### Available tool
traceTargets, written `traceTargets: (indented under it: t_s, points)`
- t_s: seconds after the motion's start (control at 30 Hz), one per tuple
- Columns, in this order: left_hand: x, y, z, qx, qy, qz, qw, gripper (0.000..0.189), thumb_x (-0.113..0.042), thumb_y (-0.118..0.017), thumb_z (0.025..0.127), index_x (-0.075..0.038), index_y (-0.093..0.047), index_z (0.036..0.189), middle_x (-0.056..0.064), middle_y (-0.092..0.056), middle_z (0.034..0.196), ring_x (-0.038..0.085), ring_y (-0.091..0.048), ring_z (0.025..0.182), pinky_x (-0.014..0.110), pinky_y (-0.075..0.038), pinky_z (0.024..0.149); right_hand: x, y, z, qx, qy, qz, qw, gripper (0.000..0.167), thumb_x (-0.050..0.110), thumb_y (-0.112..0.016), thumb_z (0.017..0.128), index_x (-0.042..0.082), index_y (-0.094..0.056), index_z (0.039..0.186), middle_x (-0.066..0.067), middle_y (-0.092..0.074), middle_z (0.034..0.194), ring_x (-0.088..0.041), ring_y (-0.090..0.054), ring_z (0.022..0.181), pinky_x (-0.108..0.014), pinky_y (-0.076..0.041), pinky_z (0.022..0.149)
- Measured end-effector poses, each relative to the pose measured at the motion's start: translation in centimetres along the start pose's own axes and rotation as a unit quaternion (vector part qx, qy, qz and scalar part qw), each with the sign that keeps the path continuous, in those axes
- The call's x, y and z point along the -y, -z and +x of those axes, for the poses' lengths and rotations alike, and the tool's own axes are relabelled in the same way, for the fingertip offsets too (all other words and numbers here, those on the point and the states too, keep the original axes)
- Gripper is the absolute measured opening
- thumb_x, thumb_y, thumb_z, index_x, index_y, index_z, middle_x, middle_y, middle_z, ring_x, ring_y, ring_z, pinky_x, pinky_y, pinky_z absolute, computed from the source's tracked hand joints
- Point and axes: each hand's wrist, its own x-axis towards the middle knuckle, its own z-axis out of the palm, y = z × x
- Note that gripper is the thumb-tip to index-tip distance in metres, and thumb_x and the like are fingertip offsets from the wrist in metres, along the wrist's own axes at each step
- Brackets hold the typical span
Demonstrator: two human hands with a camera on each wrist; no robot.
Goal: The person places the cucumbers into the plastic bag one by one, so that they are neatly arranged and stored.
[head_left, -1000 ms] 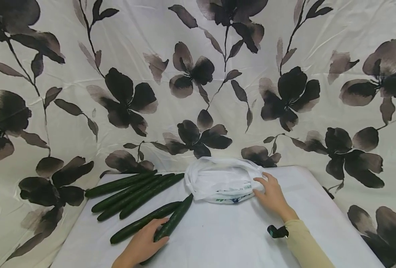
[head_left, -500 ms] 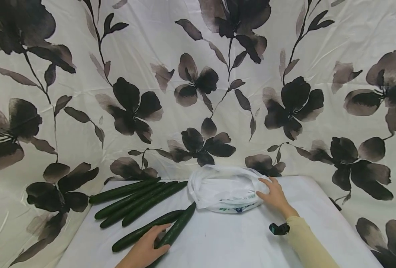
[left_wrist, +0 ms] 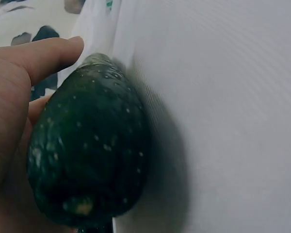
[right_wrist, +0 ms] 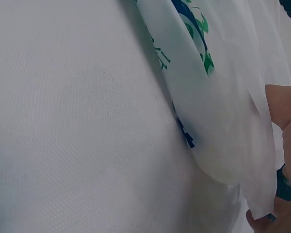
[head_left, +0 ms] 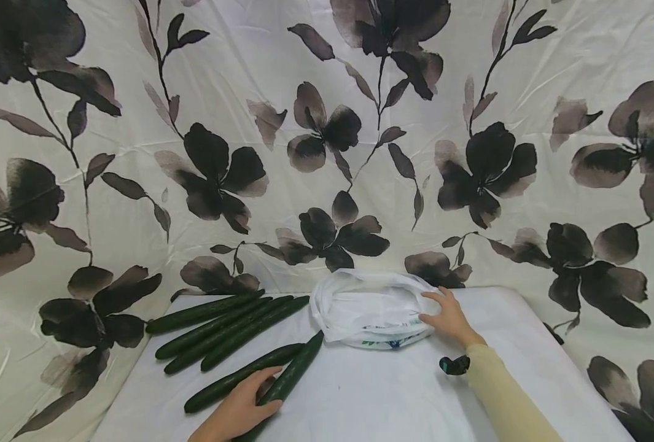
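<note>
In the head view my left hand [head_left: 238,399] grips the near part of a dark green cucumber [head_left: 300,368] on the table. Its bumpy, rounded near end fills much of the left wrist view, with the fingers [left_wrist: 48,57] along its left side. A second cucumber [head_left: 233,382] lies just left of it. The tip of the gripped one points at a white plastic bag [head_left: 379,336] with blue and green print, its mouth spread wide. My right hand [head_left: 451,320] holds the bag's right rim, and the right wrist view shows the bag's edge [right_wrist: 254,184] against the fingers.
Several more cucumbers [head_left: 216,334] lie side by side at the back left of the white-covered table [head_left: 360,405]. Behind the table hangs a pale cloth [head_left: 398,245] with dark flowers. A small black device [head_left: 454,366] sits at my right wrist.
The head view has tilted up a little, so the table sits slightly lower in it. Both hands stay at the cucumber and the bag's rim; the right forearm has shifted slightly left.
</note>
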Motion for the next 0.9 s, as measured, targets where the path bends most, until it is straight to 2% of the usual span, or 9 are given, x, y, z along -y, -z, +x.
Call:
traceTargets:
  t_s: [0.2,0.37,0.77,0.9]
  points:
    - [-0.7,-0.3,0.4,-0.012,0.001,0.013,0.9998,0.069,-0.046,-0.072,0.085,-0.013,-0.048,0.142,0.009,-0.054,0.132,0.029,-0.054,0.114,0.054,-0.046,0.090,0.1,-0.3,0.7,0.019,-0.008,0.000,0.9998,0.067,0.021,-0.078,0.082,0.002,-0.049,0.140,-0.038,-0.026,0.144,-0.060,-0.026,0.129,-0.071,-0.025,0.101]
    - [-1.1,-0.5,0.6,-0.005,0.015,0.025,0.9996,0.071,-0.049,-0.071,0.085,-0.015,-0.047,0.143,0.014,-0.049,0.139,0.039,-0.048,0.124,0.061,-0.041,0.094,-0.3,-0.7,0.6,0.014,-0.006,-0.007,0.9999,0.078,0.022,-0.080,0.079,0.003,-0.043,0.145,-0.036,-0.033,0.140,-0.056,-0.033,0.126,-0.068,-0.027,0.102]
    - [-1.5,-1.1,0.7,-0.005,0.032,0.060,0.9977,0.077,-0.049,-0.073,0.083,-0.014,-0.044,0.145,0.020,-0.048,0.139,0.042,-0.048,0.122,0.063,-0.043,0.091,-1.1,-2.1,0.3,0.011,-0.020,-0.007,0.9997,0.085,0.028,-0.082,0.076,0.003,-0.040,0.145,-0.034,-0.042,0.133,-0.051,-0.040,0.121,-0.065,-0.031,0.100]
    - [-1.7,-1.3,0.9,-0.016,0.030,0.063,0.9974,0.077,-0.046,-0.075,0.082,-0.014,-0.044,0.145,0.018,-0.052,0.132,0.039,-0.052,0.117,0.060,-0.046,0.087,-1.2,-2.3,0.2,0.018,-0.037,-0.010,0.9991,0.084,0.029,-0.080,0.078,0.005,-0.038,0.147,-0.032,-0.042,0.135,-0.050,-0.039,0.122,-0.064,-0.031,0.101]
